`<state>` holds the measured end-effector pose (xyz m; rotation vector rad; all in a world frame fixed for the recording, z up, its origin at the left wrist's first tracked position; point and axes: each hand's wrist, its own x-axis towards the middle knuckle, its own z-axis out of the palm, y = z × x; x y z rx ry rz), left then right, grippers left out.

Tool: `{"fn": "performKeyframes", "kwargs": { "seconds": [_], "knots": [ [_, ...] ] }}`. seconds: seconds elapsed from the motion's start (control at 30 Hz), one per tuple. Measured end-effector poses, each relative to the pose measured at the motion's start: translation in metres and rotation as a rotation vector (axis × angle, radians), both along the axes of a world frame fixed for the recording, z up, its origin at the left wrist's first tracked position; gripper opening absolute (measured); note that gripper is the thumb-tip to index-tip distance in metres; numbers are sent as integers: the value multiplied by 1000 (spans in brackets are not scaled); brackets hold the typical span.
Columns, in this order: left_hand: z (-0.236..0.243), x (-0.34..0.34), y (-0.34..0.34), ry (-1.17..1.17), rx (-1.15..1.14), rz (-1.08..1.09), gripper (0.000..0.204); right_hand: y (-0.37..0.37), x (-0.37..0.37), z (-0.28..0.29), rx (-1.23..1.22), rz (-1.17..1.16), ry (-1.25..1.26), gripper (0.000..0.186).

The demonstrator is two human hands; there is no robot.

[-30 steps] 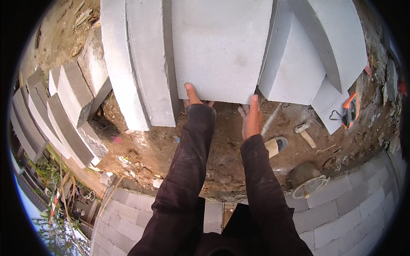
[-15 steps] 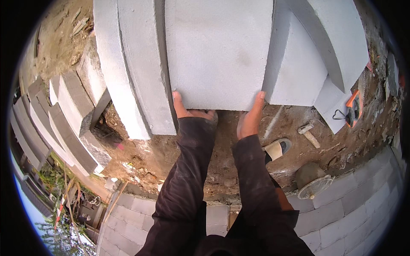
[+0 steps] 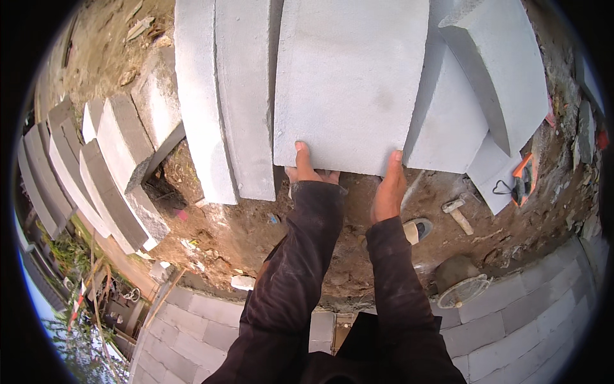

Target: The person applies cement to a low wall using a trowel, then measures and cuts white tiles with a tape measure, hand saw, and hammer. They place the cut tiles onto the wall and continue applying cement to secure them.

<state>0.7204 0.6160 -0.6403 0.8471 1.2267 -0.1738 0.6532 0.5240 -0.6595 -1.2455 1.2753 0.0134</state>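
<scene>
A large pale grey concrete block [image 3: 348, 83] lies in front of me, its near end facing me. My left hand [image 3: 307, 168] grips that end near its left corner, thumb on top and fingers curled below the edge. At the right corner my right hand [image 3: 389, 192] holds the same end, thumb on the upper face; its other fingers are mostly hidden. Close along the block's left side stands another long concrete block [image 3: 246, 96]. On its right a further block [image 3: 448, 121] lies lower, partly covered by a tilted block [image 3: 505, 70].
More concrete blocks [image 3: 109, 185] are stacked at the left. On the dirt at the right lie a hammer [image 3: 458, 216], an orange-and-black tool [image 3: 524, 179] and a mortar-caked bucket [image 3: 462, 285]. A slipper [image 3: 417, 230] shows beside my right forearm. Grey block courses [image 3: 505, 307] run along the near side.
My left hand has shifted inward from the block's left corner. The block now sits closer against its left neighbour. The whole view has also swung somewhat.
</scene>
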Motion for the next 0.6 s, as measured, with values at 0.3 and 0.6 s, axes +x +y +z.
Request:
{"fn": "performKeyframes", "kwargs": {
  "seconds": [0.3,0.6],
  "knots": [
    [53,0,-2,-22,-35,-154,83,-19,20,39,-78,181,153,70],
    [19,-49,53,-465,1240,-1087,57,-16,27,20,-92,438,262,77]
  ]
}}
